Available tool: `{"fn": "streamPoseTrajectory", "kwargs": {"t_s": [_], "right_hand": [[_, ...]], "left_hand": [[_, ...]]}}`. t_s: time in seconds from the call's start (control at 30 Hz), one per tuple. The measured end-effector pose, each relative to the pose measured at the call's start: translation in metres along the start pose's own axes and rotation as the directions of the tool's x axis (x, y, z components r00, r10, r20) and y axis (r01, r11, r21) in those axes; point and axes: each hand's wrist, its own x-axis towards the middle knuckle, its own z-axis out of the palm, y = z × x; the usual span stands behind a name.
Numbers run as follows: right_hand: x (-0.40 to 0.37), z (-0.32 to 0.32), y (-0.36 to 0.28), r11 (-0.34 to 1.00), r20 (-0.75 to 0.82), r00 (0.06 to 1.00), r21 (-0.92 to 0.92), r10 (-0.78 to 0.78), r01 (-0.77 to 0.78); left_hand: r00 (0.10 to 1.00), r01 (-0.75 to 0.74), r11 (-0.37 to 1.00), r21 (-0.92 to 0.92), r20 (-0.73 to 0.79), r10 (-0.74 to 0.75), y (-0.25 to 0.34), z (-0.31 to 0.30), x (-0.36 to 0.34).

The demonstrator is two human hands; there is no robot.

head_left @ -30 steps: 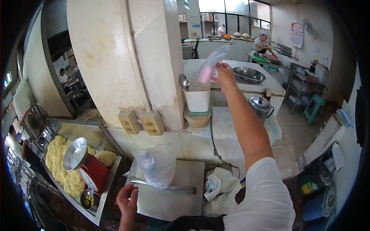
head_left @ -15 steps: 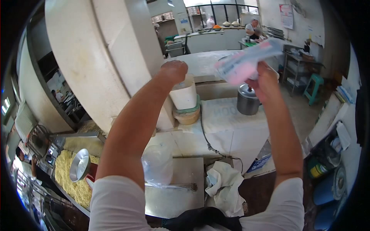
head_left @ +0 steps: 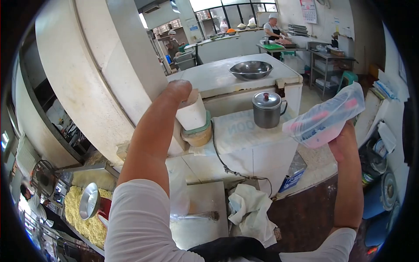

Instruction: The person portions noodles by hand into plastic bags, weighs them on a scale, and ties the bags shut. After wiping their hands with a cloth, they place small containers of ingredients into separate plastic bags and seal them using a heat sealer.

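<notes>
My right hand [head_left: 341, 142], raised at the right, grips a clear plastic bag [head_left: 325, 117] with pink and dark print or contents. My left hand [head_left: 178, 90] is stretched forward to the rim of a white plastic tub [head_left: 192, 114]; its fingers are hidden from me. The tub stands on a green-lidded container [head_left: 197, 136] beside the pillar. Between my hands, a lidded metal pot [head_left: 267, 111] with a side handle sits on a printed cloth sack [head_left: 231, 130].
Behind the pot is a white chest freezer [head_left: 205, 79] bearing a metal bowl [head_left: 251, 70]. Noodles [head_left: 76, 203] fill a tray at lower left, with a metal pan [head_left: 90, 201] above. A crumpled cloth [head_left: 251, 209] lies below. A person [head_left: 273, 32] works at a far table.
My right hand has carried the bag down and to the right, uncovering the metal bowl. My left hand stays at the white tub. The view has shifted.
</notes>
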Motion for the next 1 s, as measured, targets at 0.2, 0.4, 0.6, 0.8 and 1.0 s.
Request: {"fn": "streamPoseTrajectory", "kwargs": {"t_s": [0.2, 0.4, 0.6, 0.8, 1.0], "right_hand": [[0.013, 0.005, 0.011, 1.0, 0.084, 0.996, 0.029, -0.01, 0.008], [0.017, 0.014, 0.018, 1.0, 0.071, 0.997, 0.025, 0.009, -0.011], [0.024, 0.01, 0.019, 1.0, 0.087, 0.996, 0.006, 0.028, -0.028], [0.027, 0.016, 0.027, 0.999, 0.079, 0.997, 0.02, 0.024, -0.025], [0.028, 0.011, 0.033, 0.999, 0.075, 0.996, -0.017, 0.044, -0.042]], "left_hand": [[0.996, -0.064, 0.991, -0.121, 0.048, 0.07, -0.012, 0.01, 0.019], [0.992, -0.063, 0.958, -0.279, -0.126, 0.028, 0.016, -0.001, -0.026], [0.999, -0.011, 0.997, -0.073, 0.048, 0.015, 0.006, -0.016, -0.005], [0.997, -0.079, 0.993, -0.083, -0.012, 0.079, 0.008, 0.001, -0.025], [0.992, -0.038, 0.999, 0.029, -0.117, 0.041, 0.0, 0.003, -0.006]]}}
